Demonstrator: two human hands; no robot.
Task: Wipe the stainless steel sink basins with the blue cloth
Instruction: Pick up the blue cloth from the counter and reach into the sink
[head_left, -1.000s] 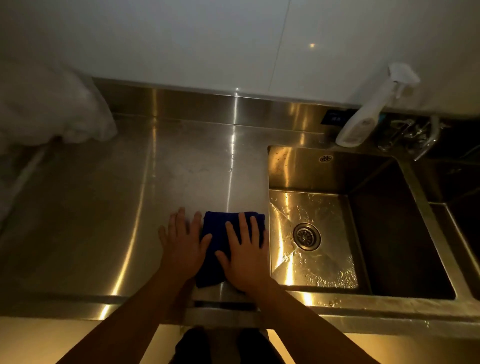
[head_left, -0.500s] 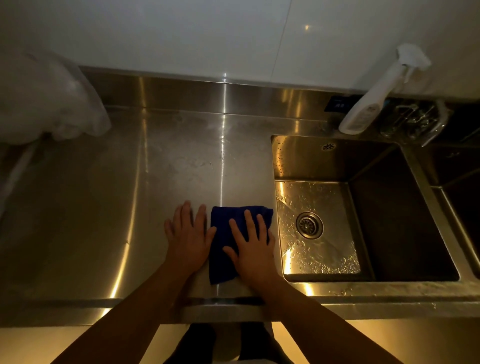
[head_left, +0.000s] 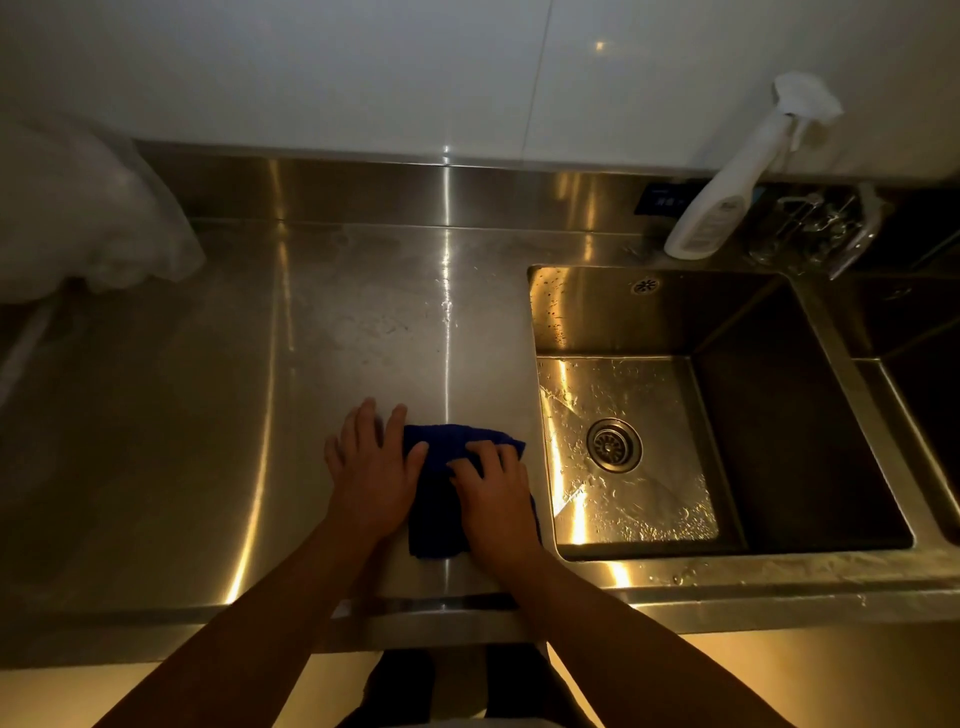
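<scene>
Curled fingers of the right hand (head_left: 496, 493) bunch the blue cloth (head_left: 436, 512), which lies on the steel counter (head_left: 208, 415) just left of the sink basin (head_left: 675, 317), not yet in it. The left hand (head_left: 371, 467) lies flat beside it, fingers straight and spread, thumb touching the cloth's left edge. Both forearms reach forward, wrists low. Probable step: gathering the cloth for a first pass. A compact wad serves best, carried over the rim to the wet floor around the drain (head_left: 614, 445).
</scene>
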